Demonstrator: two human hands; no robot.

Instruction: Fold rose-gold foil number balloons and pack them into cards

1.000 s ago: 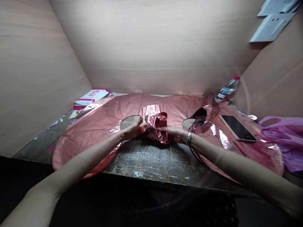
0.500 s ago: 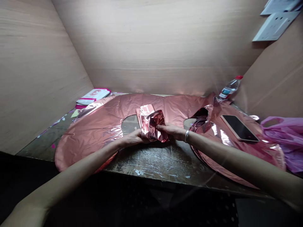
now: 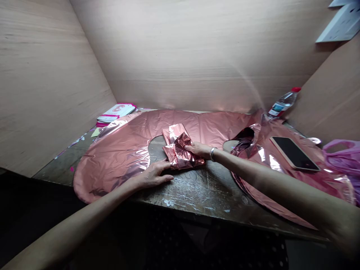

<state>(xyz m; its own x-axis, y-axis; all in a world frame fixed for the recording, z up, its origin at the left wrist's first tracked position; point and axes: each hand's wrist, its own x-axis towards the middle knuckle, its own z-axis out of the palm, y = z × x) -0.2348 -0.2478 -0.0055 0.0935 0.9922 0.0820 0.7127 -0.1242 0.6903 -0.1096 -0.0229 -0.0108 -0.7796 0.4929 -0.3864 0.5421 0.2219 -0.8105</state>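
Note:
A folded rose-gold foil balloon (image 3: 182,152) lies near the middle of the table, its upper layers crumpled. My right hand (image 3: 198,149), with a silver bangle on the wrist, pinches the crumpled part from the right. To the left, my left hand (image 3: 156,173) rests low over the table with its thumb spread away from the fingers; the fingertips touch or slip just under the bundle's left edge. Behind and around both hands stretches a large flat, uninflated foil balloon (image 3: 112,153) of the same colour, with rounded lobes and cut-in gaps.
A phone (image 3: 294,153) lies on the foil at right, beside a pink plastic bag (image 3: 341,155). A red-capped bottle (image 3: 284,103) leans in the back right corner. Printed packets (image 3: 116,112) are stacked at back left. Wooden panels (image 3: 182,56) enclose the worn table (image 3: 194,191).
My left hand has let go of the bundle's left side and opened, moving down and slightly left relative to it. The bundle has spread flatter, with my right hand still on it.

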